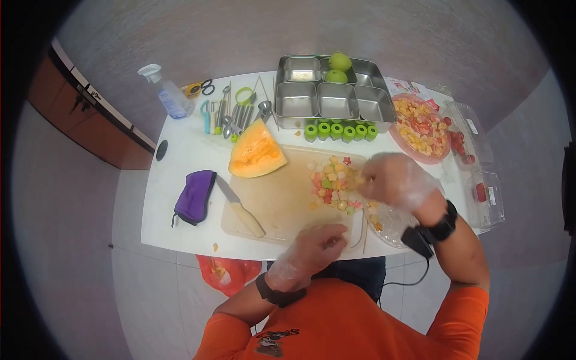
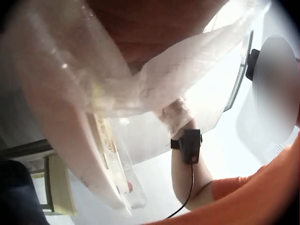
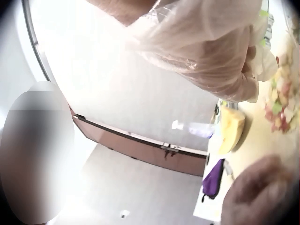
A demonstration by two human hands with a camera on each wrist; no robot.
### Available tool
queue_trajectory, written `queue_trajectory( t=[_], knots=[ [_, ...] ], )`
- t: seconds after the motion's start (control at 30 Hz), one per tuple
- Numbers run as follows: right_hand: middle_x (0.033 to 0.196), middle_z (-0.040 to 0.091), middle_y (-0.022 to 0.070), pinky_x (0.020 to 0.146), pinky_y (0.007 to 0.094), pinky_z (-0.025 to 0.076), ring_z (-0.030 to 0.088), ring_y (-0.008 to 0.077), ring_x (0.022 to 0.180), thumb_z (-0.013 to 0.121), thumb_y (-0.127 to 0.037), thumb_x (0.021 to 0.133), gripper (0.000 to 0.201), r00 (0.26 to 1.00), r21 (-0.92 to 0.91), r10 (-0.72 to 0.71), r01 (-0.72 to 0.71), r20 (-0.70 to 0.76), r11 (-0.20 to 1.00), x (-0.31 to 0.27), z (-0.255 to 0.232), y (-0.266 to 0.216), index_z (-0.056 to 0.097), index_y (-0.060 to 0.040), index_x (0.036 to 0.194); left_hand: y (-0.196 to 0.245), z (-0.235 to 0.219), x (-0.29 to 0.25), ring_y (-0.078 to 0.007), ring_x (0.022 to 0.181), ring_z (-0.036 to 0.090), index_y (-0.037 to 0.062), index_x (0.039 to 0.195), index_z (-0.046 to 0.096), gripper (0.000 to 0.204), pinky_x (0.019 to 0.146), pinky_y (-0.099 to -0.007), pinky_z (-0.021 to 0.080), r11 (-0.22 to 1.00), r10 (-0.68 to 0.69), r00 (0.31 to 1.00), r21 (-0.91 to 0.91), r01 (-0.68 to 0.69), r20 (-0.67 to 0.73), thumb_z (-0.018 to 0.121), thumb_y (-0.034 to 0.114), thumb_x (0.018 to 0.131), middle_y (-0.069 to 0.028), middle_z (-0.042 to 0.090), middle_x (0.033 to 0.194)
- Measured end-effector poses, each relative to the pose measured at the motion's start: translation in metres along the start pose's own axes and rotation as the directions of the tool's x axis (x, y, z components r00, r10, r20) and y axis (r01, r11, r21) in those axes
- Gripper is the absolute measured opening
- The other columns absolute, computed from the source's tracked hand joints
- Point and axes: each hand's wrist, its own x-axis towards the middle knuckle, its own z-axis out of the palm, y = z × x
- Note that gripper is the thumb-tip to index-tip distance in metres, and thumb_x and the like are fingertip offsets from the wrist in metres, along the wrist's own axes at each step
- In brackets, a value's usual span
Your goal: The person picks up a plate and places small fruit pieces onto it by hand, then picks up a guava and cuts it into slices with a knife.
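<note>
While I watch from my end, the gloved right hand (image 1: 401, 180) is above the cutting board's (image 1: 270, 195) right side, fingers curled; I cannot tell whether they hold anything. Just left of its fingertips I see the small fruit pieces (image 1: 330, 184) spread on the board, and a clear plate (image 1: 393, 234) sits below that hand. My view shows the gloved left hand (image 1: 312, 249) loosely curled at the board's near edge, with the knife (image 1: 245, 217) to its left and the melon wedge (image 1: 258, 153) beyond.
</note>
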Motion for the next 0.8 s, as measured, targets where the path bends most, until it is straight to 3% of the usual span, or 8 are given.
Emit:
queue_trajectory(
  t=[0.07, 0.13, 0.23, 0.53, 0.6, 0.67, 0.73, 0.8],
  knots=[
    [0.078, 0.066, 0.0139, 0.069, 0.043, 0.052, 0.065, 0.0345, 0.075, 0.071, -0.026, 0.078, 0.019, 0.996, 0.073, -0.084, 0.085, -0.02, 0.994, -0.028, -0.004, -0.01, 0.072, -0.007, 0.08, 0.003, 0.004, -0.001, -0.0148, 0.075, 0.065, 0.0045, 0.108, 0.067, 0.026, 0.067, -0.0299, 0.052, 0.98, -0.16, 0.986, -0.124, 0.155, -0.036, 0.068, -0.003, 0.083, -0.0047, 0.07, 0.088],
    [0.078, 0.066, 0.0133, 0.068, 0.0425, 0.052, 0.064, 0.034, 0.075, 0.072, -0.024, 0.078, 0.019, 0.986, 0.15, -0.161, 0.165, -0.041, 0.975, -0.049, 0.001, -0.013, 0.071, -0.0056, 0.079, 0.014, 0.007, 0.0, -0.0131, 0.09, 0.064, 0.0031, 0.12, 0.064, 0.035, 0.077, -0.0291, 0.053, 0.739, -0.355, 0.935, -0.617, 0.272, -0.014, 0.066, -0.007, 0.087, -0.0063, 0.068, 0.107],
    [0.079, 0.066, 0.0127, 0.068, 0.0417, 0.051, 0.064, 0.0338, 0.076, 0.072, -0.018, 0.08, 0.013, 0.99, 0.212, -0.14, 0.132, 0.027, 0.968, -0.07, 0.015, -0.013, 0.07, -0.0049, 0.081, 0.012, 0.014, 0.008, -0.0156, 0.095, 0.063, 0.0029, 0.126, 0.06, 0.041, 0.081, -0.0304, 0.052, 0.512, -0.32, 0.934, -0.8, 0.312, 0.159, 0.068, -0.007, 0.087, -0.009, 0.067, 0.112],
    [0.082, 0.068, 0.014, 0.069, 0.0389, 0.052, 0.066, 0.0312, 0.077, 0.072, -0.012, 0.083, 0.015, 0.997, 0.274, -0.065, 0.076, -0.049, 0.959, -0.102, 0.0, 0.02, 0.073, -0.0047, 0.096, 0.018, 0.027, 0.019, -0.0153, 0.074, 0.064, 0.0005, 0.103, 0.067, 0.017, 0.063, -0.0286, 0.052, 0.576, -0.512, 0.85, -0.684, 0.447, 0.125, 0.067, -0.005, 0.087, -0.0093, 0.07, 0.091],
    [0.086, 0.07, 0.0157, 0.072, 0.0365, 0.054, 0.067, 0.0316, 0.077, 0.071, -0.016, 0.085, 0.015, 0.983, 0.407, 0.086, -0.012, -0.164, 0.913, -0.11, -0.003, 0.059, 0.074, -0.0049, 0.095, 0.012, 0.025, 0.02, -0.0141, 0.071, 0.063, 0.0007, 0.1, 0.067, 0.015, 0.061, -0.0279, 0.051, 0.579, -0.54, 0.839, -0.696, 0.425, 0.063, 0.066, -0.006, 0.086, -0.0081, 0.069, 0.089],
    [0.086, 0.071, 0.0154, 0.073, 0.0327, 0.054, 0.067, 0.0293, 0.076, 0.077, -0.018, 0.081, 0.018, 0.879, 0.586, 0.455, -0.295, -0.143, 0.754, -0.113, -0.001, 0.1, 0.075, -0.0038, 0.092, 0.005, 0.023, 0.019, -0.0138, 0.07, 0.063, 0.0007, 0.1, 0.067, 0.015, 0.061, -0.0276, 0.051, 0.593, -0.534, 0.843, -0.682, 0.429, 0.066, 0.066, -0.005, 0.087, -0.0078, 0.069, 0.088],
    [0.088, 0.072, 0.0152, 0.075, 0.0336, 0.055, 0.068, 0.0291, 0.078, 0.079, -0.022, 0.077, 0.023, 0.751, 0.449, 0.651, -0.547, -0.11, 0.707, -0.11, 0.002, 0.141, 0.075, -0.0041, 0.092, 0.0, 0.024, 0.017, -0.0128, 0.069, 0.063, 0.0012, 0.1, 0.067, 0.015, 0.062, -0.0264, 0.052, 0.622, -0.504, 0.862, -0.667, 0.41, 0.06, 0.067, -0.005, 0.086, -0.0065, 0.069, 0.086],
    [0.089, 0.072, 0.0156, 0.076, 0.035, 0.055, 0.068, 0.0301, 0.08, 0.077, -0.023, 0.077, 0.023, 0.781, 0.277, 0.613, -0.566, -0.122, 0.776, -0.108, 0.008, 0.171, 0.075, -0.005, 0.091, 0.001, 0.024, 0.015, -0.0127, 0.07, 0.063, 0.0014, 0.1, 0.067, 0.016, 0.062, -0.0262, 0.052, 0.633, -0.496, 0.865, -0.651, 0.419, 0.075, 0.068, -0.005, 0.086, -0.0061, 0.069, 0.085]
  ],
)
